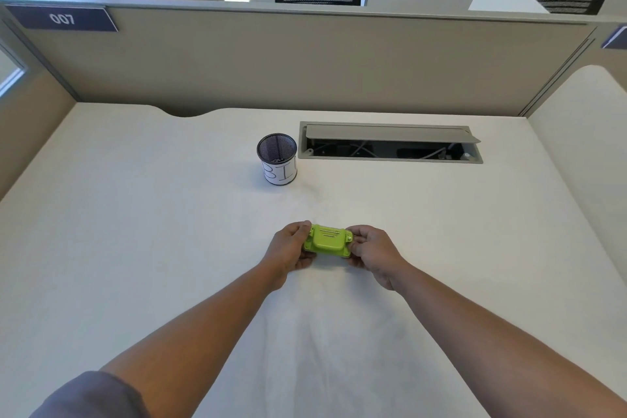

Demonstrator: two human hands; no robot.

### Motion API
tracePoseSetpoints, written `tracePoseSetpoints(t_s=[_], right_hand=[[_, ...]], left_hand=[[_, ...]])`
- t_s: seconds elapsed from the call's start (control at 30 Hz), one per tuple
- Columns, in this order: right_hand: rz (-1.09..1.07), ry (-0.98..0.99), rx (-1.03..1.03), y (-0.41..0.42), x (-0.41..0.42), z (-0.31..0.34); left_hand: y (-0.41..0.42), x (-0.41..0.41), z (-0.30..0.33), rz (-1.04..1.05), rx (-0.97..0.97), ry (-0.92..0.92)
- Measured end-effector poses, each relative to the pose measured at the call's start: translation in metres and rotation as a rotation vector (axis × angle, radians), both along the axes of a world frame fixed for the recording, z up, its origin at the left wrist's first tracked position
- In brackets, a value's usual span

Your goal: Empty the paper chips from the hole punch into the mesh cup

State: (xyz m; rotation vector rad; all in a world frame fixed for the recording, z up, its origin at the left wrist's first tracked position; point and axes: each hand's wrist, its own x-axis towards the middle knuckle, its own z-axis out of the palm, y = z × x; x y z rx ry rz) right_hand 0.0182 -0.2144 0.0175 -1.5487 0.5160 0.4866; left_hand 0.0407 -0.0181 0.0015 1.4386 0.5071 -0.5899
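Seemingly the task is at an early stage: the green hole punch (327,241) is held low over the white desk (135,231), well short of the mesh cup (277,159), and nothing shows chips being tipped out. The person's left hand (290,248) grips the punch's left end and the right hand (371,251) grips its right end, fingers curled around each side. The punch appears to be turned so that a flat rectangular panel with two slots faces the camera, probably the chip tray cover on its underside, though that is a judgement. Whether that cover is shut or partly loosened cannot be told. What is left, by this reading, is to carry the punch over to the cup, open the tray and shake the chips in.

The cup stands upright farther back, just left of the open cable tray (390,142), with a white label wrapped round its lower half; the lettering is cut off by the curve. Some dark specks lie at its bottom, too small to identify. Fingertips under the punch are hidden.
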Motion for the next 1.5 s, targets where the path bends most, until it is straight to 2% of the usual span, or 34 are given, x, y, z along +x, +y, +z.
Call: tracePoseSetpoints(t_s=[0.2, 0.33, 0.5, 0.63, 0.77, 0.93, 1.13, 1.5], right_hand=[[0.003, -0.076, -0.17, -0.004, 0.002, -0.006], [0.012, -0.093, -0.284, -0.003, 0.003, -0.01], [0.241, -0.131, -0.482, 0.0, 0.003, -0.005], [0.384, -0.198, -0.62, 0.004, 0.005, 0.001], [0.437, -0.244, -0.731, 0.005, 0.003, 0.002], [0.503, -0.267, -0.799, 0.004, 0.006, 0.002], [0.558, -0.299, -0.818, 0.002, 0.007, -0.002], [0.533, -0.259, -0.804, 0.002, 0.005, -0.001]], left_hand=[[-0.003, -0.001, -0.004, -0.035, 0.059, -0.075], [-0.006, 0.001, -0.008, -0.105, 0.19, -0.192], [-0.007, 0.003, -0.005, -0.269, 0.256, -0.252], [-0.004, 0.005, -0.006, -0.495, 0.46, -0.468], [-0.001, 0.01, -0.01, -0.561, 0.625, -0.52], [0.001, 0.015, -0.01, -0.626, 0.704, -0.566], [0.001, 0.016, -0.011, -0.636, 0.708, -0.58], [0.001, 0.013, -0.009, -0.678, 0.738, -0.561]])
